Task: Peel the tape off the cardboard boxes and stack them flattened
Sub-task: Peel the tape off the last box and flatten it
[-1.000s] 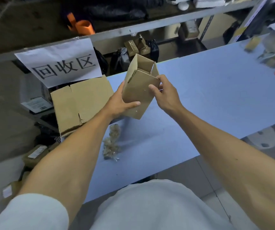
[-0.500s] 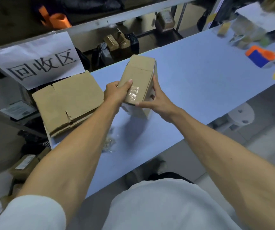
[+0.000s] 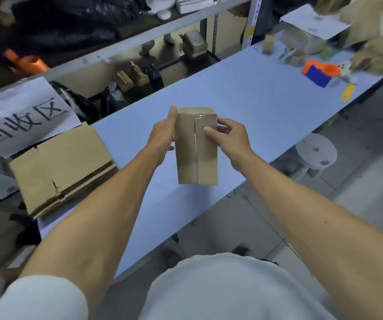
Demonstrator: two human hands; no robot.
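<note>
While I look down from the head view, I hold a small brown cardboard box (image 3: 196, 146) upright above the pale blue table (image 3: 243, 98), its seamed face toward me. My left hand (image 3: 162, 135) clasps its left side, fingers running up the edge and thumb curled near the front. My right hand (image 3: 228, 136) grips the right side, thumb pressed on the front panel beside the centre seam. To my left, a stack of flattened brown cardboard (image 3: 63, 167) lies on the table's end, below a white paper sign (image 3: 19, 116).
</note>
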